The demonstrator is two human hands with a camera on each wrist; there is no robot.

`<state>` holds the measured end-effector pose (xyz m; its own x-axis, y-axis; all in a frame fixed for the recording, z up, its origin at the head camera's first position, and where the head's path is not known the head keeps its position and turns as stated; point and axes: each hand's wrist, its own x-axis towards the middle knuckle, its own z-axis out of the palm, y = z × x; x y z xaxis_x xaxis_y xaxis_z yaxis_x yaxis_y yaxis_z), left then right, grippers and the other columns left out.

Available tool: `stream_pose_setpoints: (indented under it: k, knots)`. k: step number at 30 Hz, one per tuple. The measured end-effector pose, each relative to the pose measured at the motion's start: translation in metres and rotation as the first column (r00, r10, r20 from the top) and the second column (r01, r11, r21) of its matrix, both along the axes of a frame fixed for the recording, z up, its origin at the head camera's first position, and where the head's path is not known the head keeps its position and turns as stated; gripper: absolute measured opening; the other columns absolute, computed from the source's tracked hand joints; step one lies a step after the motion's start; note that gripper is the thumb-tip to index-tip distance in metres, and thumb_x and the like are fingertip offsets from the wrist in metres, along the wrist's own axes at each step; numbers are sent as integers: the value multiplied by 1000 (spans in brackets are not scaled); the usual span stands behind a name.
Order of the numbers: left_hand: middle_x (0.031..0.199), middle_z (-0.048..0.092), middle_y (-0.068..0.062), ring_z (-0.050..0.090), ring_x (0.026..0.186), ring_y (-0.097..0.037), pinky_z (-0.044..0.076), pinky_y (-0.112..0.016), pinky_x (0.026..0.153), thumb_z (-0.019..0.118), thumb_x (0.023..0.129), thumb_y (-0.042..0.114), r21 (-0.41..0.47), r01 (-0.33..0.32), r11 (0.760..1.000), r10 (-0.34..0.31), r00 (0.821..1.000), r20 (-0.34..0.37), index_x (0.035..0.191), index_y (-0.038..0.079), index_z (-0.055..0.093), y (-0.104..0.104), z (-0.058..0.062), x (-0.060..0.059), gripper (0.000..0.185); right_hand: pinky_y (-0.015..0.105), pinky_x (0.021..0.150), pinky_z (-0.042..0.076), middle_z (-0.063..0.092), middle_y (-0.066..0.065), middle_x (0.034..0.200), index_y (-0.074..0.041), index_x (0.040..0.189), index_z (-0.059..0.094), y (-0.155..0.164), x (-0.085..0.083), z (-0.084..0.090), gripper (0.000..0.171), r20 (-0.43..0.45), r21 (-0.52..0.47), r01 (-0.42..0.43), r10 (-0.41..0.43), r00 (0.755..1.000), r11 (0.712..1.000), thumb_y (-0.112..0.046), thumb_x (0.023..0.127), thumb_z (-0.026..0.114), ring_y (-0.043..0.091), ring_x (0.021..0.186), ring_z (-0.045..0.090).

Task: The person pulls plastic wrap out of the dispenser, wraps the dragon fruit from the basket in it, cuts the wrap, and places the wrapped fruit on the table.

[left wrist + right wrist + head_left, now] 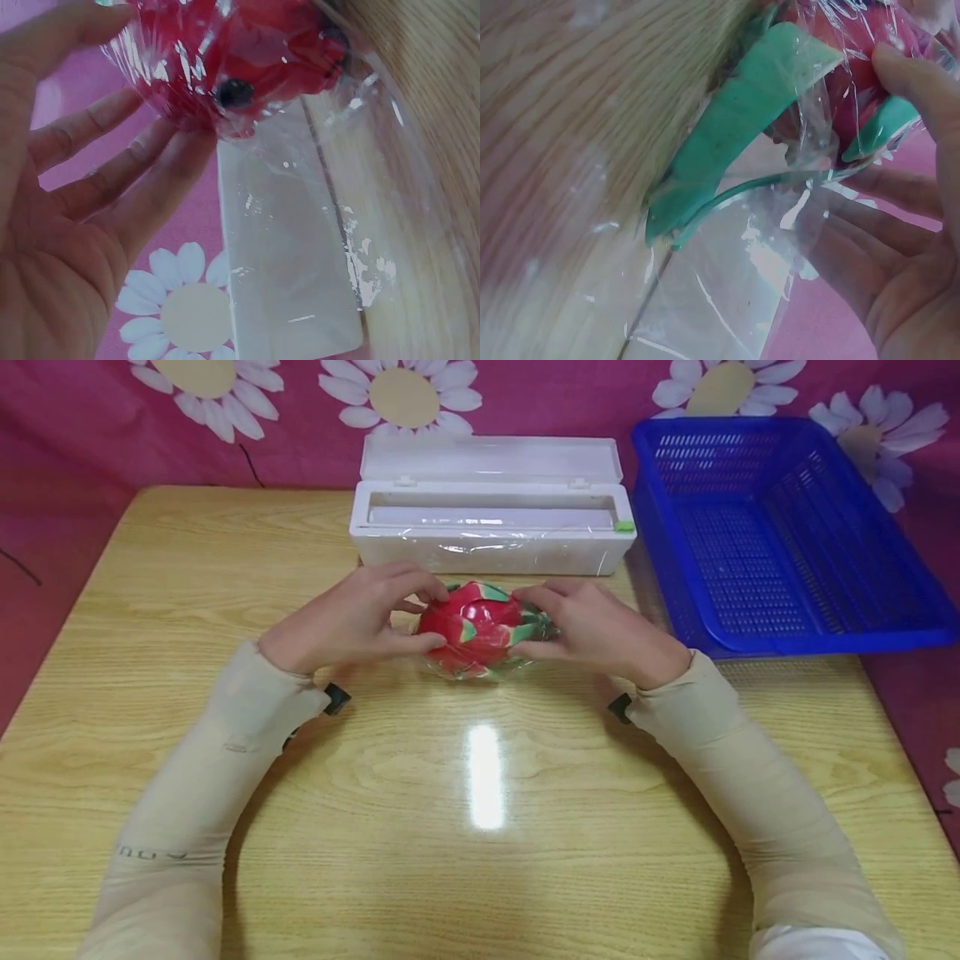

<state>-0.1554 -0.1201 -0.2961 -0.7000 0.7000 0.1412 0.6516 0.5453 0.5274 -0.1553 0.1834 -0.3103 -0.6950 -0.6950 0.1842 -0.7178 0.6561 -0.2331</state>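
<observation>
A red dragon fruit point(480, 631) with green-tipped scales is covered in clear cling film, in front of the white box in the head view. My left hand point(363, 614) grips its left end between thumb and fingers. On the other end, my right hand point(596, 627) holds the fruit the same way. The left wrist view shows loose cling film point(390, 217) trailing from the fruit, with a dark round spot on the red skin. Long green scales point(716, 142) stick out under the film in the right wrist view.
Behind the fruit stands a white cling film box point(487, 553), lid up, its roll visible inside. A blue plastic basket point(712, 572) sits at the back right. The wooden table point(480, 893) meets a pink flowered cloth point(300, 452) at its far edge.
</observation>
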Motion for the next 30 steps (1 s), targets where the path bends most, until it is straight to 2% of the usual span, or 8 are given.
stream_pose_setpoints:
  k: [4, 8, 12, 17, 20, 24, 30]
  knots:
    - [129, 67, -10, 67, 119, -22, 62, -41, 98, 87, 85, 25, 18, 6, 1000, -7, 998, 58, 129, 4, 63, -1, -1, -3, 55, 45, 89, 63, 74, 20, 116, 2, 129, 66, 0, 0, 0, 68, -17, 6, -14, 14, 1000, 1000, -45, 83, 86, 29, 99, 74]
    - [132, 64, -10, 65, 123, -22, 60, -42, 100, 88, 84, 23, 21, 10, 1000, -11, 997, 72, 133, 4, 61, -2, -2, -5, 59, 47, 89, 63, 74, 21, 113, 4, 131, 64, 1, -2, -2, 67, -42, 11, -37, 37, 998, 999, -44, 87, 81, 32, 100, 75]
    - [135, 63, -10, 63, 126, -23, 60, -42, 102, 88, 84, 23, 14, -2, 1000, 1, 997, 74, 135, 5, 60, -2, -4, -6, 61, 48, 91, 63, 74, 20, 117, 1, 136, 57, 1, -3, -2, 67, 22, -7, -19, 19, 1000, 1000, -43, 90, 78, 32, 101, 76]
    - [142, 59, -9, 58, 134, -24, 59, -43, 104, 90, 81, 29, -12, -8, 1000, 9, 998, 64, 144, 8, 55, -2, -6, -8, 74, 43, 79, 64, 73, 14, 103, -7, 130, 52, 2, -5, -4, 51, 94, -45, 10, -6, 996, 999, -40, 96, 72, 24, 80, 72]
    - [149, 53, -8, 54, 138, -25, 56, -43, 108, 91, 80, 33, -45, -11, 999, 14, 998, 63, 149, 9, 51, -1, -8, -8, 83, 42, 77, 63, 73, 10, 99, -8, 126, 55, 2, -6, -6, 42, 95, -56, 10, -5, 995, 998, -39, 99, 67, 20, 77, 70]
    - [155, 47, -8, 52, 140, -25, 55, -43, 109, 92, 78, 35, -72, -16, 997, 23, 995, 95, 155, 13, 43, -1, -8, -7, 94, 43, 83, 63, 75, 7, 101, -9, 129, 58, 2, -7, -7, 39, 102, -60, 13, -7, 995, 998, -37, 103, 62, 18, 80, 70]
    - [154, 49, -1, 52, 139, -18, 54, -41, 111, 94, 73, 36, -16, 15, 1000, -13, 993, 117, 160, 22, 33, 3, -9, -4, 107, 39, 79, 61, 70, 2, 88, -7, 130, 60, 2, -7, -7, 38, 110, -63, 13, -6, 994, 998, -35, 105, 59, 15, 70, 62]
